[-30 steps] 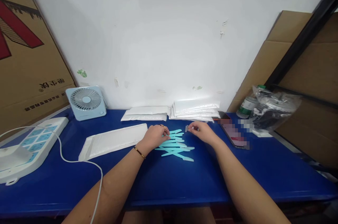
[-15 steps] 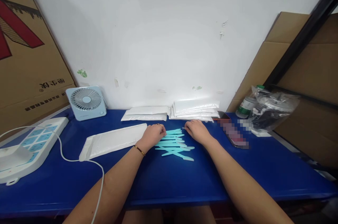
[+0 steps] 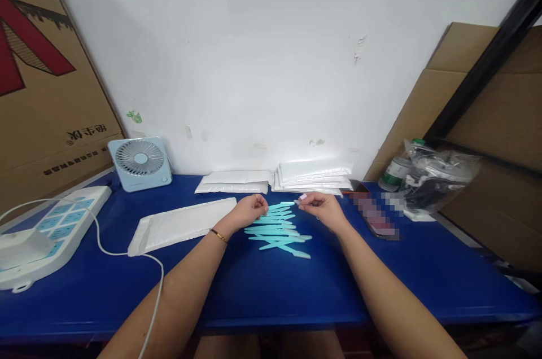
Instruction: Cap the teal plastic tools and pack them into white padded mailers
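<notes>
While left hand (image 3: 250, 211) pinches one stick (image 3: 287, 204), right hand (image 3: 325, 211) pinches one cap (image 3: 297, 202).

Before the turquoise eyebrow razors (image 3: 271, 230), the surface (image 3: 283, 297) leaves free way between the forearms (image 3: 389, 291). At left, the white cable (image 3: 116, 253) and the padded envelope (image 3: 182, 226) obstruct; at the back, the stacked envelopes (image 3: 313, 173) block before the wall (image 3: 254, 65).

Soft, even light is falling from a source out of view, and the white wall (image 3: 262, 54) is glowing brightest. The cardboard on the right (image 3: 495, 178) is sinking into shade. Small glints are catching on the clear plastic bag (image 3: 457, 167). The wide lens is stretching the edges; mosaic blocks are covering the phone (image 3: 376, 217). The turquoise sticks (image 3: 271, 230) are showing crisp colour but softened detail.
</notes>
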